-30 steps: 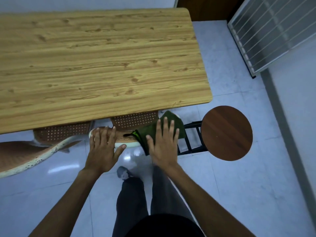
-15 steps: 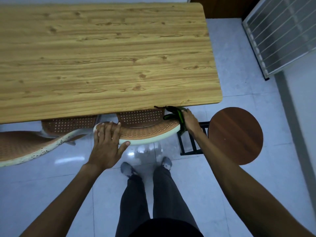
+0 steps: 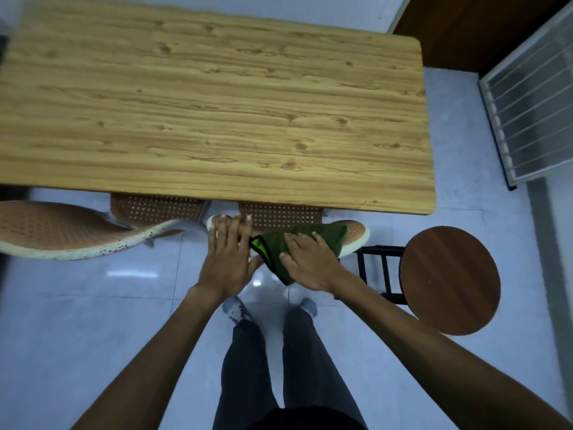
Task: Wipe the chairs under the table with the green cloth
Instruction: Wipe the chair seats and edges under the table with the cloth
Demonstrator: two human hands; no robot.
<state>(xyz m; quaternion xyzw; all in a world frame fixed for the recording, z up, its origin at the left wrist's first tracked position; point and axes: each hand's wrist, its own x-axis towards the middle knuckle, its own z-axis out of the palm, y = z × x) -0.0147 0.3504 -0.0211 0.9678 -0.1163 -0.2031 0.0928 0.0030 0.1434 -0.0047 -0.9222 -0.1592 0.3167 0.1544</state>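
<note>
A brown woven chair (image 3: 356,232) with a white rim is pushed under the wooden table (image 3: 217,113); only its backrest top and part of the seat show. The green cloth (image 3: 325,235) lies spread over the backrest top. My right hand (image 3: 310,262) presses flat on the cloth, fingers spread. My left hand (image 3: 228,256) rests flat on the left end of the same backrest, beside the cloth. A second brown woven chair (image 3: 62,228) stands to the left, partly under the table.
A round dark wooden stool (image 3: 449,280) with a black frame stands to the right of the chair. A wire-grid rack (image 3: 533,100) leans at the far right. My legs and feet are on the pale tiled floor (image 3: 93,305) below.
My right hand has come back from the chair's right end toward the middle, and the cloth now lies spread flat under it. The left hand has stayed on the backrest.
</note>
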